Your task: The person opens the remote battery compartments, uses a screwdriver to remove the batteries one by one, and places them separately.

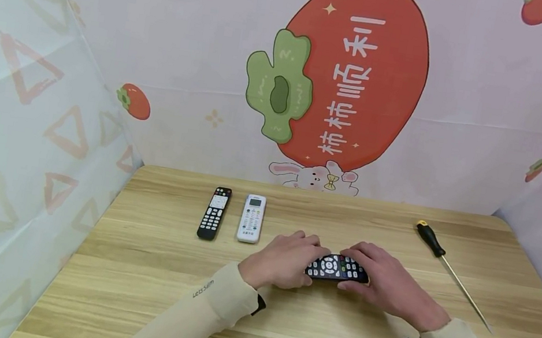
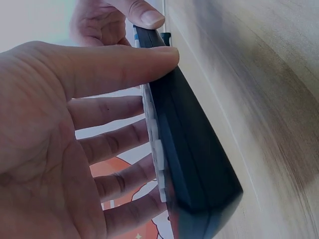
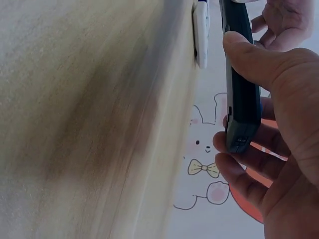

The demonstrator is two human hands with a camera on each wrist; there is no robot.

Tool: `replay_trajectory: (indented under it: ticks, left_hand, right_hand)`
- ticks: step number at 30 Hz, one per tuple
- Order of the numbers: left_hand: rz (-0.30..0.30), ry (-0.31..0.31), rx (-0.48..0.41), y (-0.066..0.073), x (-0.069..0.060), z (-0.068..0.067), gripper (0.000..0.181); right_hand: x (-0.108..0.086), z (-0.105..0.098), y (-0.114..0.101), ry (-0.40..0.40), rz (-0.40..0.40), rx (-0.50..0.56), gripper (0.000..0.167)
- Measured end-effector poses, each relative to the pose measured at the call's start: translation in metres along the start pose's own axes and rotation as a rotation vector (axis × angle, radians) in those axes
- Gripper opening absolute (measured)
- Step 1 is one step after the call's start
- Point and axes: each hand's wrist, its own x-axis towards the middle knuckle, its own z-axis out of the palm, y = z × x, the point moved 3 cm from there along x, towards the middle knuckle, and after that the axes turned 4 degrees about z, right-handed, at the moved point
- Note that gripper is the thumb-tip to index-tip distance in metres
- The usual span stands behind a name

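A black remote with white and coloured buttons [image 1: 329, 266] lies crosswise between both hands, its buttons facing up in the head view. The left hand [image 1: 283, 260] grips its left end, and the right hand [image 1: 388, 280] grips its right end. In the left wrist view the left hand [image 2: 75, 139] has its thumb on the near long edge of the remote [image 2: 192, 149], with the fingers at the far side. The right wrist view shows the right hand [image 3: 284, 119] pinching the remote [image 3: 242, 94] with thumb and fingers.
A second black remote [image 1: 214, 213] and a white remote [image 1: 251, 218] lie side by side at the back left of the wooden table [image 1: 137, 289]. A screwdriver with a black and yellow handle [image 1: 430, 239] lies at the right. A printed cloth stands behind.
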Motion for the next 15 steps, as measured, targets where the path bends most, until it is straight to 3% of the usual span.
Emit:
replay_trajectory:
  ticks: [10, 15]
  left_hand:
    - [0.033, 0.016, -0.042, -0.0057, 0.0012, 0.001, 0.05]
    - [0.047, 0.033, -0.032, -0.0069, 0.0003, 0.0006, 0.059]
  right_hand:
    - [-0.0017, 0.0008, 0.003, -0.048, 0.074, 0.037, 0.046]
    - [-0.0019, -0.0004, 0.0066, -0.077, 0.1, 0.064, 0.04]
